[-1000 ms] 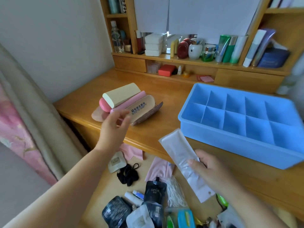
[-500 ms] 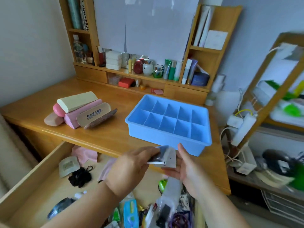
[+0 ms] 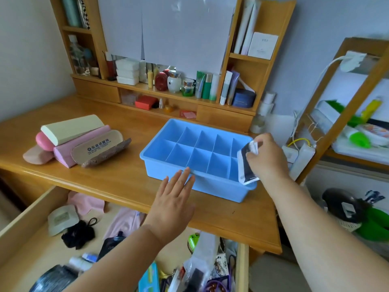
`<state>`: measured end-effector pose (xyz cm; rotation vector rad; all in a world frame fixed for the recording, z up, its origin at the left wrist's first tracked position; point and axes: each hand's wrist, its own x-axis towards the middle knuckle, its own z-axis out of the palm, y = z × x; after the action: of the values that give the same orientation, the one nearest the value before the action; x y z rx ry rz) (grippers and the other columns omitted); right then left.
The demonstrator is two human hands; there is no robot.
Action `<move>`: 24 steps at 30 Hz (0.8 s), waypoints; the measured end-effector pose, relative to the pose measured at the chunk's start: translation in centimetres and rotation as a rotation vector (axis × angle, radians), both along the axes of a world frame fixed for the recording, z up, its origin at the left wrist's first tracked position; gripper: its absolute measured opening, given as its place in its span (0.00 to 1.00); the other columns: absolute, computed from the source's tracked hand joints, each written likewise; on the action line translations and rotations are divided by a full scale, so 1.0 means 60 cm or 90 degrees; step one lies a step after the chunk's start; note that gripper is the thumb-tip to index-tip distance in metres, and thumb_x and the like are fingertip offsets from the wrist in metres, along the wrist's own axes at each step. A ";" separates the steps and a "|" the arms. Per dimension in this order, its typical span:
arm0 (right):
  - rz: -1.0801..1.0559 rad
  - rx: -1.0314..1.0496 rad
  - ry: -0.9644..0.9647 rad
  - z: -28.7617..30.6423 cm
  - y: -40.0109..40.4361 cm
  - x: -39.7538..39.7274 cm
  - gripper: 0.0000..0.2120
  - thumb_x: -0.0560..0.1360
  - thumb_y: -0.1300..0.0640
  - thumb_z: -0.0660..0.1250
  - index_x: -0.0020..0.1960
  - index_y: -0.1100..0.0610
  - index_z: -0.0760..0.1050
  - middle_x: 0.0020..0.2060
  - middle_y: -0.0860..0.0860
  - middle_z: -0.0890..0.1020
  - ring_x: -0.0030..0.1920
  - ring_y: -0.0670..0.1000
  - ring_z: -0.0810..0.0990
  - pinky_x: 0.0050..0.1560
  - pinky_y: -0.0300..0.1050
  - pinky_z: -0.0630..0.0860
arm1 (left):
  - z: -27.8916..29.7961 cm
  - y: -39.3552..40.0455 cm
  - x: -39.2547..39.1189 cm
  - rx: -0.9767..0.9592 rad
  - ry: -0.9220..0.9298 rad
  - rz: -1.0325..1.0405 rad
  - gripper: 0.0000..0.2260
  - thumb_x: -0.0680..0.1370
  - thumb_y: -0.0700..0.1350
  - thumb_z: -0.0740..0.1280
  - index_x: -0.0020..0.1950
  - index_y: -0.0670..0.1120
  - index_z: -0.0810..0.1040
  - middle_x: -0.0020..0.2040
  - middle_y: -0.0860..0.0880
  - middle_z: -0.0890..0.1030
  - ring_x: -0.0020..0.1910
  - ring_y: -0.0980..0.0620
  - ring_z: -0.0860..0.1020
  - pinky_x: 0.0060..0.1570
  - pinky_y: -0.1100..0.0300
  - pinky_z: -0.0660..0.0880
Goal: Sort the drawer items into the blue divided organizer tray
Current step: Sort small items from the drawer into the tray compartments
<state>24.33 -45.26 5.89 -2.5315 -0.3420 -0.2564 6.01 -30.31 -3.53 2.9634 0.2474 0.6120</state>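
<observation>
Now folded, dark-and-white packet (image 3: pixel 246 165) pinched by right hand (image 3: pixel 266 157) over blue tray's (image 3: pixel 195 184) right-front compartment; left hand (image 3: pixel 172 199) flat, fingers straight.

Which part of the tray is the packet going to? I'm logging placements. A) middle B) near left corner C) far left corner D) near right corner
D: the right hand holds the packet over the tray at its near right corner.
</observation>
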 end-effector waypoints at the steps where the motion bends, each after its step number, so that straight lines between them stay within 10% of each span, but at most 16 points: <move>1: -0.002 -0.115 0.017 -0.008 0.009 0.008 0.05 0.72 0.58 0.64 0.48 0.53 0.72 0.39 0.50 0.77 0.37 0.55 0.74 0.35 0.43 0.68 | 0.001 0.004 0.005 0.021 0.002 0.006 0.28 0.71 0.49 0.73 0.68 0.40 0.73 0.71 0.42 0.69 0.70 0.41 0.68 0.67 0.40 0.60; 6: 0.042 -0.410 0.162 -0.013 0.033 0.042 0.03 0.68 0.59 0.66 0.36 0.56 0.75 0.33 0.52 0.77 0.32 0.52 0.75 0.30 0.38 0.67 | -0.004 0.014 0.016 -0.017 -0.052 -0.027 0.28 0.70 0.48 0.71 0.67 0.40 0.73 0.70 0.42 0.71 0.71 0.43 0.68 0.70 0.41 0.56; 15: 0.074 -0.423 -0.115 -0.052 0.067 0.054 0.07 0.70 0.65 0.61 0.41 0.54 0.69 0.31 0.50 0.69 0.33 0.54 0.70 0.27 0.39 0.59 | 0.036 0.035 0.054 -0.024 0.018 -0.043 0.29 0.74 0.53 0.63 0.74 0.49 0.63 0.65 0.49 0.65 0.66 0.49 0.65 0.75 0.49 0.48; 20: 0.149 -0.532 0.125 -0.041 0.065 0.052 0.09 0.72 0.62 0.57 0.37 0.55 0.73 0.34 0.51 0.75 0.34 0.53 0.73 0.29 0.41 0.63 | 0.026 0.036 0.046 -0.002 0.042 -0.056 0.32 0.74 0.54 0.64 0.76 0.49 0.58 0.69 0.48 0.63 0.71 0.49 0.61 0.75 0.48 0.46; 24: 0.196 -0.553 0.094 -0.029 0.044 0.027 0.11 0.80 0.53 0.52 0.58 0.55 0.68 0.47 0.53 0.76 0.44 0.55 0.73 0.37 0.46 0.64 | 0.028 0.035 0.047 -0.003 0.077 -0.063 0.35 0.75 0.53 0.63 0.78 0.48 0.52 0.73 0.49 0.59 0.75 0.50 0.54 0.75 0.50 0.43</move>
<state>25.95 -42.63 4.17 -3.2391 -0.9339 0.2620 8.80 -28.19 -1.88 2.9897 0.1109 0.4204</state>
